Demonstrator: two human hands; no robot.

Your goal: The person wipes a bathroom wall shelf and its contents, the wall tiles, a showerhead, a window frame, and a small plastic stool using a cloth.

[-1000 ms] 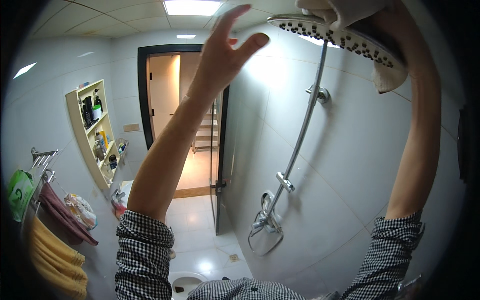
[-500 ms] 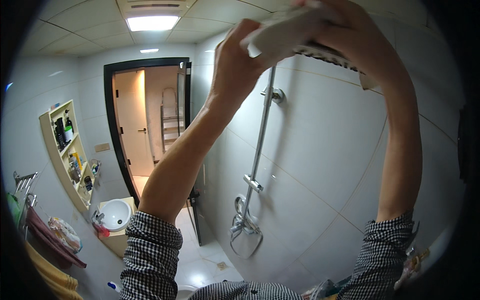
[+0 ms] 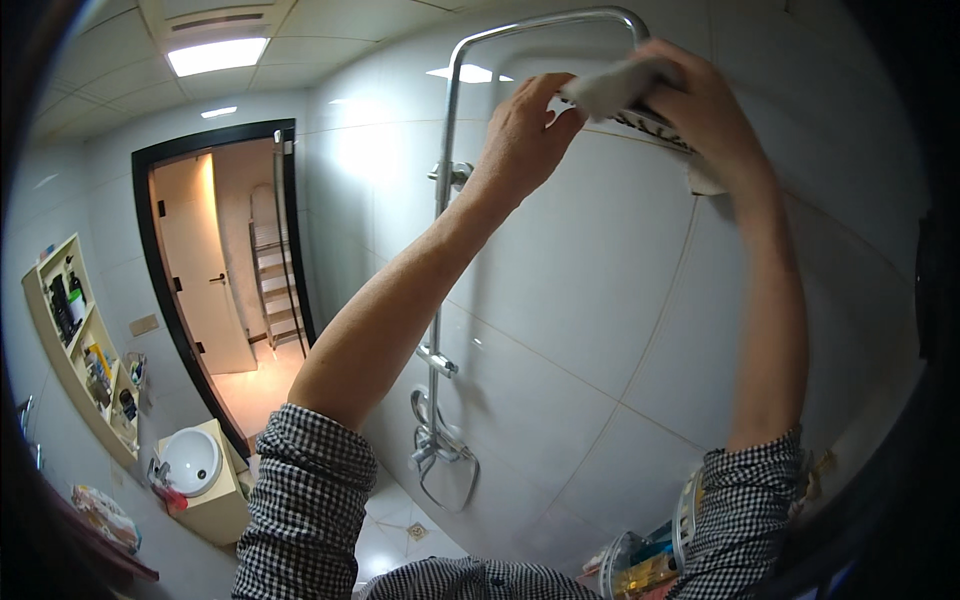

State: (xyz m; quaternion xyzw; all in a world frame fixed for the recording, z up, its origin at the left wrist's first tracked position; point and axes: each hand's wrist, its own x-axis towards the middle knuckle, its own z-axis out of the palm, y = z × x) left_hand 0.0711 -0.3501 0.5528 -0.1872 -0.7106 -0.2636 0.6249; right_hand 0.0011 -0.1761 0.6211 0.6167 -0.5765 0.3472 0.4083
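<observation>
High in front of me is an overhead shower head [image 3: 650,130], its dark-dotted underside partly showing between my hands. My left hand [image 3: 530,130] is closed at its left edge, fingers above and thumb below. With my right hand [image 3: 705,110] I press a whitish cloth [image 3: 612,90] over the shower head; the cloth is smeared by motion. A pale corner of cloth hangs below my right wrist. The curved chrome shower pipe [image 3: 545,22] runs down to the shower head behind my right hand. Both arms are raised, with checked sleeves rolled up.
The chrome riser [image 3: 436,300] carries a slider and, lower down, a mixer with a looped hose [image 3: 440,460]. To the left are a wall shelf [image 3: 85,350] of bottles, a round washbasin [image 3: 192,462] and an open doorway [image 3: 225,270]. Baskets with bottles [image 3: 645,575] stand bottom right.
The view has swung right and the shower pipe's top bend has come into sight. My hands appear lower, and the cloth has shifted along the shower head.
</observation>
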